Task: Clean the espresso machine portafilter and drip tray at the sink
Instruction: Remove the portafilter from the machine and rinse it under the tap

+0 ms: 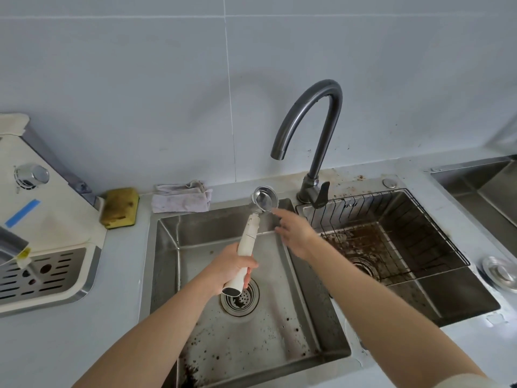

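Portafilter (pixel 247 242) is held out over the left basin of the sink (pixel 167 275). Its cream handle slants up and away from the person, and the butt end hangs above the round drain strainer (pixel 240 299). The steel basket at the far end sits near the basin's back rim, below the spout of the dark gooseneck faucet (pixel 316 121), with its open face turned toward the camera.

The left grip (pixel 228 271) is wrapped round the lower part of the handle, fingers curled under it and thumb over the top. That forearm reaches in from the lower left.

The right grip (pixel 293 233) is wide and holds nothing. Its fingers are stretched out and loosely spread, slightly blurred, and the forefinger points at the basket's rim. I cannot tell whether it touches. The right forearm crosses the divider between the two basins.

The drip tray (pixel 42 273), slotted metal, sits in the base of the cream espresso machine (pixel 47 214) on the worktop (pixel 70 345), left of the sink and well apart from both hands.

Dark coffee grounds (pixel 223 357) speckle the near floor of the left basin. A wire basket (pixel 391 233) sits in the right basin. A yellow sponge (pixel 119 207) and a crumpled cloth (pixel 181 197) lie behind the sink.
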{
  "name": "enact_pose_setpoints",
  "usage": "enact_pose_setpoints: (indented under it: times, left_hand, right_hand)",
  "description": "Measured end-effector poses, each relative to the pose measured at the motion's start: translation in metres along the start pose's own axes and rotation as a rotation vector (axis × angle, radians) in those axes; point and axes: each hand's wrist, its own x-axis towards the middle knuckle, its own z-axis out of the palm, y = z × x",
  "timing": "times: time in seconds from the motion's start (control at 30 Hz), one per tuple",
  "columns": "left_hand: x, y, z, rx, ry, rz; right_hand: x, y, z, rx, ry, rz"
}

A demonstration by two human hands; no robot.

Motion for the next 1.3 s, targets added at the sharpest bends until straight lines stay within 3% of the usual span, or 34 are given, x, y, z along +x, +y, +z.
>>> enact_pose_setpoints:
  times: [0.17, 0.4, 0.6, 0.8, 1.0, 1.3]
  left_hand:
    - [-0.009, 0.003, -0.003, 0.107, 0.053, 0.05]
    - [-0.018, 0.005, -0.01, 0.596, 0.245, 0.176]
    - [-0.027, 0.001, -0.013, 0.885, 0.462, 0.144]
    - [-0.035, -0.007, -0.016, 1.172, 0.646, 0.239]
    - [-0.035, -0.015, -0.019, 1.312, 0.689, 0.257]
    - [-0.031, -0.023, -0.032, 1.235, 0.71, 0.244]
  right_hand:
    - [-0.02, 0.029, 0.047, -0.029, -0.07, 0.023]
    - [-0.024, 0.027, 0.075, 0.044, 0.008, -0.023]
    - [-0.025, 0.023, 0.084, 0.248, -0.064, 0.028]
    - [-0.027, 0.022, 0.088, 0.445, -0.184, 0.111]
    - [-0.026, 0.023, 0.093, 0.475, -0.215, 0.128]
    - [-0.01, 0.027, 0.11, 0.32, -0.213, 0.094]
